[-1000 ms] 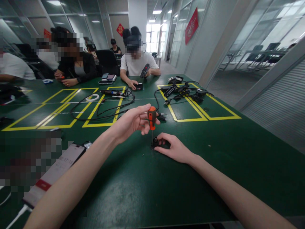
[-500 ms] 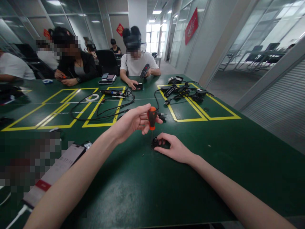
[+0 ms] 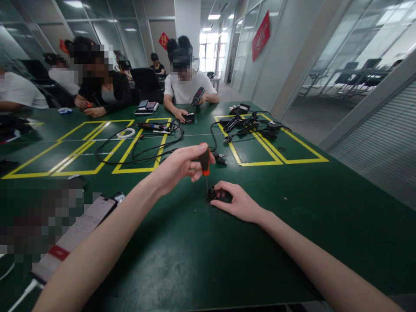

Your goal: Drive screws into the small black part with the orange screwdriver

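- Left grip [image 3: 177,167], at the centre of the frame, is curled shut around the orange-and-black handle of a screwdriver [image 3: 204,161]; fingers wrap the handle from the left and the thumb lies along its top.
- The screwdriver stands upright, its thin shaft pointing straight down to a small black part [image 3: 212,195] on the table [image 3: 182,260].
- Right grip [image 3: 238,201], just below and right of centre, rests palm-down on the table with thumb and fingers closed on the small black part, pinning it in place; the tip of the shaft meets the part at its left end.
- Both bare forearms come in from the bottom corners of the frame and meet near the middle.
- Black cables [image 3: 143,147] loop across yellow-taped rectangles [image 3: 97,151] in the middle left of the frame, well apart from the hands.
- A pile of black cables and devices [image 3: 250,123] lies inside another yellow-taped box, upper right of centre.
- A white card with a red stripe [image 3: 69,238] lies at the lower left, beside a blurred patch.
- Across the table, at upper centre, a person in a white shirt [image 3: 186,89] holds a black tool; other seated people are at the upper left.
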Demonstrator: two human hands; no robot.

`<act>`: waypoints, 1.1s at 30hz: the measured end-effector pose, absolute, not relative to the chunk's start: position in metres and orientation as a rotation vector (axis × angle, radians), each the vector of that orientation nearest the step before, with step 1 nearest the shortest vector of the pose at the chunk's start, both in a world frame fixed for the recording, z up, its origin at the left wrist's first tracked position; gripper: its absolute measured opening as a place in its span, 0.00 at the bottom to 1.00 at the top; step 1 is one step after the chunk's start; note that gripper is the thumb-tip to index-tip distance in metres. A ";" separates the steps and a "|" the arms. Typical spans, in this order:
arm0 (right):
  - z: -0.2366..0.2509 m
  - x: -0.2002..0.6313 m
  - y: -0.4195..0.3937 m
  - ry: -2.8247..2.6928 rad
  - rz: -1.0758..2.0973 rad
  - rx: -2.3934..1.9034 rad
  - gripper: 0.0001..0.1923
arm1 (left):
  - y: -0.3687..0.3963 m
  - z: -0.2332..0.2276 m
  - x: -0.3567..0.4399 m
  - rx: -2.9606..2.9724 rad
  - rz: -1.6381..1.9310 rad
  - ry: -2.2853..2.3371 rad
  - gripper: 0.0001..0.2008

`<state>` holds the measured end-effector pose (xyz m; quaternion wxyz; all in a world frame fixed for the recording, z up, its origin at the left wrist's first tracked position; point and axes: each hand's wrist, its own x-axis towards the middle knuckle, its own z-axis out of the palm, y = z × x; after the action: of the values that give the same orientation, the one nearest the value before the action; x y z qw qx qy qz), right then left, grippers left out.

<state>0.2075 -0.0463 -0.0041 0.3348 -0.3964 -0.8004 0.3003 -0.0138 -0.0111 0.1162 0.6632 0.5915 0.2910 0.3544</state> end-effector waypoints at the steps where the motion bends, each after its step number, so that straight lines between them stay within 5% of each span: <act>1: -0.004 0.207 -0.046 -2.083 0.789 -1.036 0.08 | -0.011 0.117 -0.014 1.332 0.788 0.658 0.27; 33: -0.004 0.207 -0.047 -2.077 0.790 -1.025 0.08 | -0.012 0.117 -0.014 1.291 0.765 0.640 0.28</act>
<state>0.2074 -0.0471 -0.0041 0.3404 -0.3938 -0.7980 0.3036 -0.0140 -0.0116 0.1166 0.6853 0.5764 0.2856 0.3414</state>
